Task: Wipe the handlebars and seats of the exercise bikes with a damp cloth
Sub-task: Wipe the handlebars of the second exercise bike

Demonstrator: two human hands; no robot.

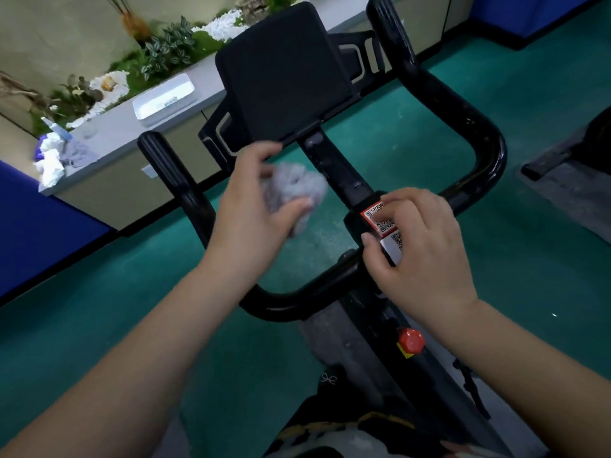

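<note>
We look down at our two bare hands over the glossy black looped handlebar (476, 133) of an exercise bike; our left hand (254, 206) grasps a crumpled grey cloth (294, 186), thumb and fingers curled round it, held in the air inside the loop, just left of the black centre stem (334, 166); our right hand (426, 246) rests on the stem's junction, fingers bent over a red-and-white QR sticker (380, 219), grasping nothing we can see; a red knob (411, 340) sits below; green floor (545, 226) lies beneath.
</note>
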